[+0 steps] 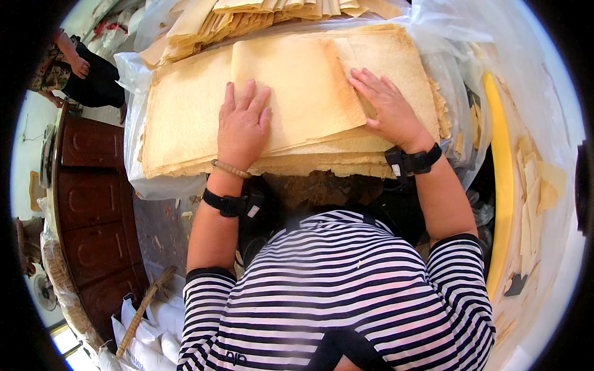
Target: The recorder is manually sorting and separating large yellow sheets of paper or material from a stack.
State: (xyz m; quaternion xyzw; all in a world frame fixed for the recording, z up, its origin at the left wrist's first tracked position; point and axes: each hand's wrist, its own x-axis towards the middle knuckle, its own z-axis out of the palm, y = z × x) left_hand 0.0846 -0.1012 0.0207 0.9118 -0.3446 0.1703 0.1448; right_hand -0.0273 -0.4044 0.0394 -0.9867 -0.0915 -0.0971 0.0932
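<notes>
B&W striped shirt (328, 278), L hand (243, 127) flat on tan sheet (297, 93), R hand (395, 116) at edge (each grip apart)

Fisheye view from head height, facing down at close range over the near edge of the sheet stack (185, 114).

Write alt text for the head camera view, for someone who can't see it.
A person's left hand lies on a pale tan sheet, the right hand at its right edge, atop a stack of wider sheets. Another pile lies beyond.
</notes>
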